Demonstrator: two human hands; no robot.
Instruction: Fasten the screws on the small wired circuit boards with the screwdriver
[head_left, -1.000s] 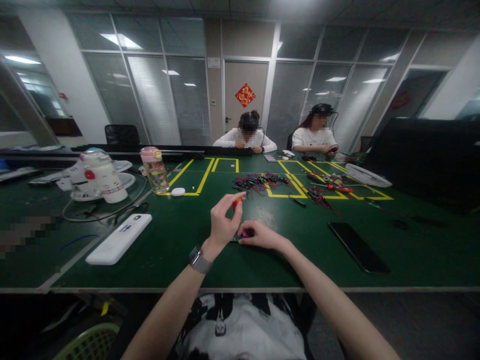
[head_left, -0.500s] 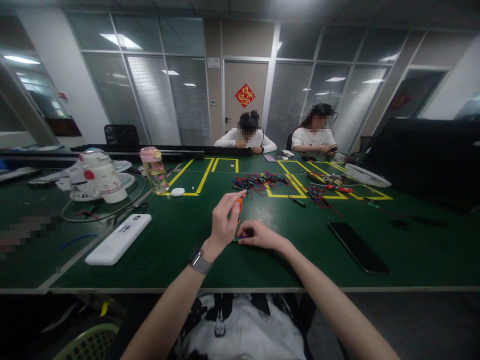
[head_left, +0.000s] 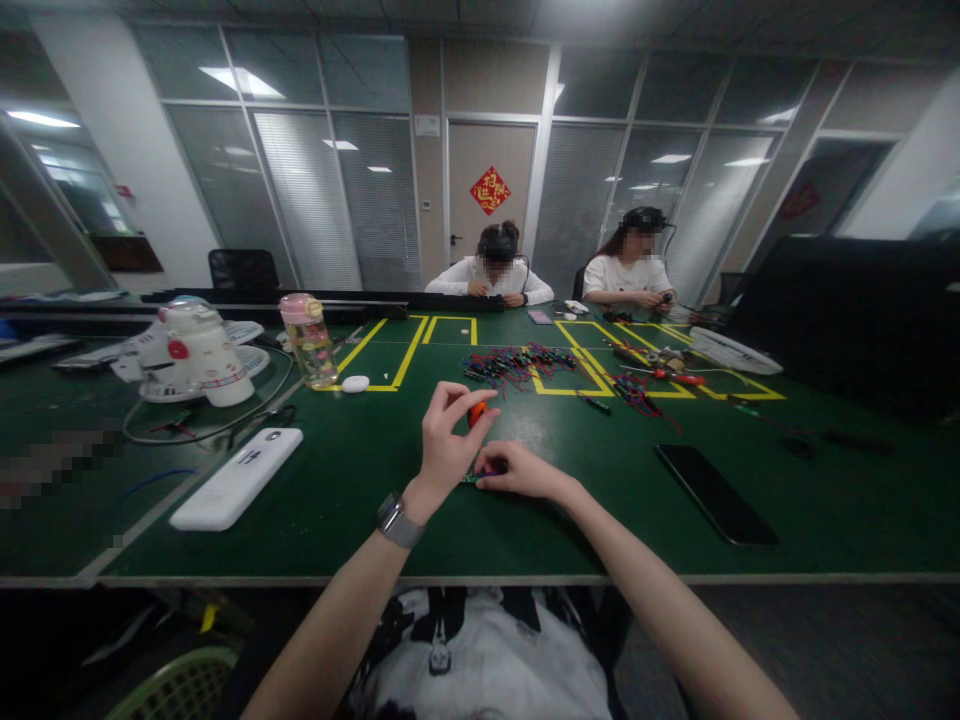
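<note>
Just left of the middle of the table, my left hand point(head_left: 448, 435) has its fingers curled about an upright orange-handled screwdriver point(head_left: 478, 411), whose lower part my hand hides. The thumb and forefinger stand a little apart at the handle. Low on the table beside it, my right hand point(head_left: 517, 470) pinches a small green circuit board point(head_left: 470, 479) with thin dark wires, mostly covered by the fingers. Beyond both hands lies a heap of similar wired boards point(head_left: 517, 366) with red and blue leads.
A white power bank point(head_left: 238, 480) lies left and a black phone point(head_left: 716, 495) right. Behind stand a pink-lidded bottle point(head_left: 309, 340) and a white bottle point(head_left: 214, 355). Red-handled tools point(head_left: 679, 376) lie by another wire bundle point(head_left: 636, 393). Two people sit across the table.
My left thumb and forefinger have loosened and spread around the orange handle, showing more of it. My right hand and the board have stayed in place.
</note>
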